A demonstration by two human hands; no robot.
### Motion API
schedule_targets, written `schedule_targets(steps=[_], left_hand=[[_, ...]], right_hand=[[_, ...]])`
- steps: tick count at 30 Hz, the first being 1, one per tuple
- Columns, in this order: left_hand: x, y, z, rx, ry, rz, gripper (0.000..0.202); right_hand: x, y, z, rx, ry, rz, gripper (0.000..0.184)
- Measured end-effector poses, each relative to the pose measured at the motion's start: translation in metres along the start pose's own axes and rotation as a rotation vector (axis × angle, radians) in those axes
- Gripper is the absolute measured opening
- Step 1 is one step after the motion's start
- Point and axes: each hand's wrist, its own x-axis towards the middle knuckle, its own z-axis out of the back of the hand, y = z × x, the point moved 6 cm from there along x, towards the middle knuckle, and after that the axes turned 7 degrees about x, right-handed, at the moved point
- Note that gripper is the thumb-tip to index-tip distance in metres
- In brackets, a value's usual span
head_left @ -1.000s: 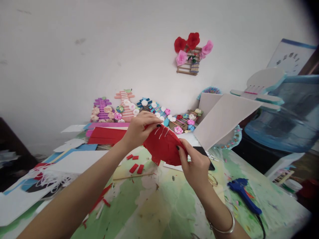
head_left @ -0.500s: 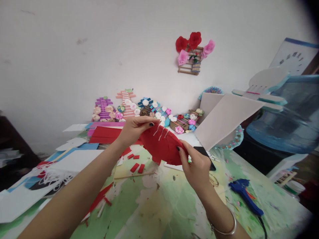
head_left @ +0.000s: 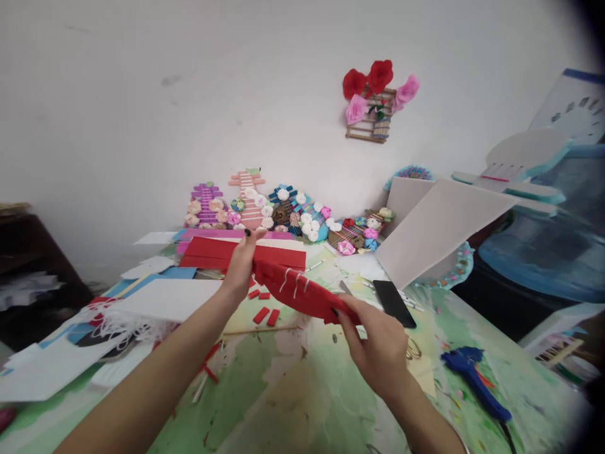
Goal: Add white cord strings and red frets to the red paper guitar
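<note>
Between my two hands a red paper-covered piece (head_left: 302, 296) is held up over the table, tilted so that its face looks narrow. Several short white strings hang from its upper edge. My left hand (head_left: 243, 265) grips its left end, thumb up. At the right end, my right hand (head_left: 373, 337) pinches it between thumb and fingers. Small red rectangles (head_left: 261, 314) lie on the table beneath, near a thin wooden stick (head_left: 259, 329). A strip of red sheet (head_left: 212, 254) rests behind my left hand.
A blue glue gun (head_left: 477, 381) lies at the right. Nearer are a black phone (head_left: 394, 304) and gold-handled scissors (head_left: 414, 348). White boards (head_left: 165, 299) and tangled white string (head_left: 137, 328) cover the left side. Flower-decorated crafts (head_left: 307, 217) line the wall; a folded grey board (head_left: 439, 221) stands right.
The red piece has tipped flatter, so less of its face shows. My left hand has moved left and down and turned over; my right hand is slightly lower and farther right.
</note>
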Motion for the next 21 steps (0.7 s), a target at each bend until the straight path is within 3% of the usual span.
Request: schedule_targets(steps=[3, 6, 8, 10, 14, 21], left_hand=[[-0.019, 0.019, 0.011, -0.121, -0.086, 0.305, 0.039], [-0.047, 0.034, 0.010, -0.243, 0.105, 0.631, 0.034], [-0.061, 0.043, 0.012, -0.305, 0.213, 0.717, 0.028], [-0.068, 0.056, 0.022, -0.274, 0.186, 0.713, 0.020], [-0.072, 0.080, 0.033, -0.205, 0.183, 0.611, 0.024], [-0.070, 0.103, 0.042, -0.216, 0.118, 0.459, 0.038]], right_hand=[[-0.016, 0.012, 0.001, 0.029, 0.033, 0.150, 0.027], [-0.032, 0.017, -0.003, 0.073, 0.167, 0.259, 0.028], [-0.042, 0.015, -0.006, 0.094, 0.219, 0.301, 0.026], [-0.049, 0.010, -0.009, 0.110, 0.219, 0.311, 0.025], [-0.066, -0.008, -0.023, 0.112, 0.189, 0.285, 0.028], [-0.089, -0.040, -0.050, 0.025, 0.302, 0.102, 0.053]])
